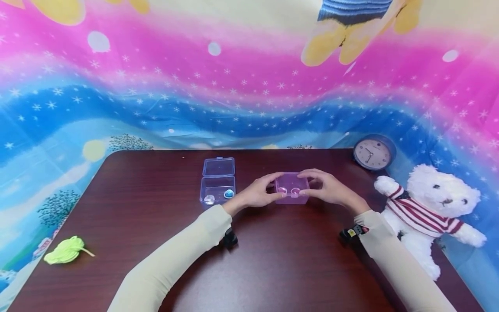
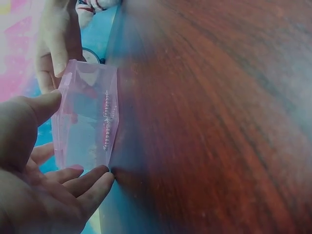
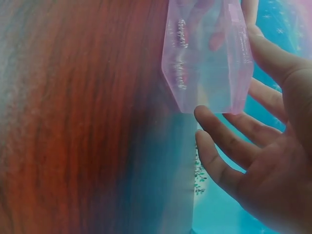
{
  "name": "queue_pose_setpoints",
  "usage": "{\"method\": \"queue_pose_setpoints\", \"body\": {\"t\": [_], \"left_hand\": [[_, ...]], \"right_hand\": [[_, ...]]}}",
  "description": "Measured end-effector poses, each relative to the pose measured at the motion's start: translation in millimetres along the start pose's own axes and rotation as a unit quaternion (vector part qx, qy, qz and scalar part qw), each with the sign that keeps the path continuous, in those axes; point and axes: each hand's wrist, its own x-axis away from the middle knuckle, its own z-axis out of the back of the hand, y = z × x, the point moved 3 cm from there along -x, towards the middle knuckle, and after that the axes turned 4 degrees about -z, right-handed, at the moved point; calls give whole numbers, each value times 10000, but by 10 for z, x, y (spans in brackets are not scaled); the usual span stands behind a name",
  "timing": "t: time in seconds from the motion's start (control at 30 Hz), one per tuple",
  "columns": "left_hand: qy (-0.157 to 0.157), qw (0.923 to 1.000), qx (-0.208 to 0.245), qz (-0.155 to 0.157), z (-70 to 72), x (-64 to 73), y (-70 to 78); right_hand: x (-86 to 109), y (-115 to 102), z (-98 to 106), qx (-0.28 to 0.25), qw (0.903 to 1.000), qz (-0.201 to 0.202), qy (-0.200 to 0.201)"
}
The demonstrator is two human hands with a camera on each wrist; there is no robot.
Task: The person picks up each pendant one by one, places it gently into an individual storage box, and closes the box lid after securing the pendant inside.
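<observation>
A small see-through pink plastic box (image 1: 291, 200) stands on the table with its lid down. Inside lie two round pink gems (image 1: 295, 191) with sparkly beaded rims, which show through the wall in both wrist views. My left hand (image 1: 259, 190) holds the box by its left side, the thumb (image 2: 48, 105) at the lid's edge and fingertips lower on the side wall. From the right, my right hand (image 1: 325, 186) grips the opposite side, thumb at the front lid edge and index finger over the back; its lower fingers (image 3: 222, 134) spread near the end wall.
Left of the hands, a clear purplish box (image 1: 219, 190) with its lid (image 1: 219, 167) open holds a blue gem (image 1: 229, 194) and a clear one (image 1: 209, 199). A green leaf-shaped item (image 1: 66, 250) lies far left. A round clock (image 1: 372, 152) and a white teddy bear (image 1: 429, 212) sit at right.
</observation>
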Motion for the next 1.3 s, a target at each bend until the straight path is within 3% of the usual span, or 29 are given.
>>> {"method": "queue_pose_setpoints", "body": {"t": [0.2, 0.37, 0.47, 0.7, 0.77, 0.83, 0.9, 1.03, 1.2, 1.3], "left_hand": [[-7, 9997, -233, -48, -7, 9, 15], [33, 9982, -596, 82, 69, 107, 64], [348, 9971, -682, 6, 202, 255, 132], [1178, 9893, -582, -634, 576, 740, 181], [1375, 9870, -453, -698, 706, 883, 150], [1502, 9865, -313, -571, 847, 1024, 96], [1526, 9878, -150, -282, 983, 1158, 17], [1264, 9917, 41, 240, 1188, 1393, -197], [856, 9927, 338, 776, 1289, 1594, -531], [651, 9904, 609, 1055, 1280, 1655, -696]], "right_hand": [[-13, -65, 29, 282, 9995, 111, -63], [-11, -191, 49, 904, 9958, 130, 45], [-34, -370, 14, 1080, 9933, 289, 285], [-179, -980, -261, 593, 9909, 1038, 610], [-249, -1128, -397, 431, 9900, 1206, 598], [-344, -1239, -548, 250, 9906, 1225, 557], [-460, -1312, -697, -24, 9928, 1089, 504], [-732, -1357, -952, -760, 9953, 351, 492], [-1052, -1373, -1178, -1644, 9815, -773, 600], [-1212, -1381, -1300, -1923, 9726, -1174, 580]]}}
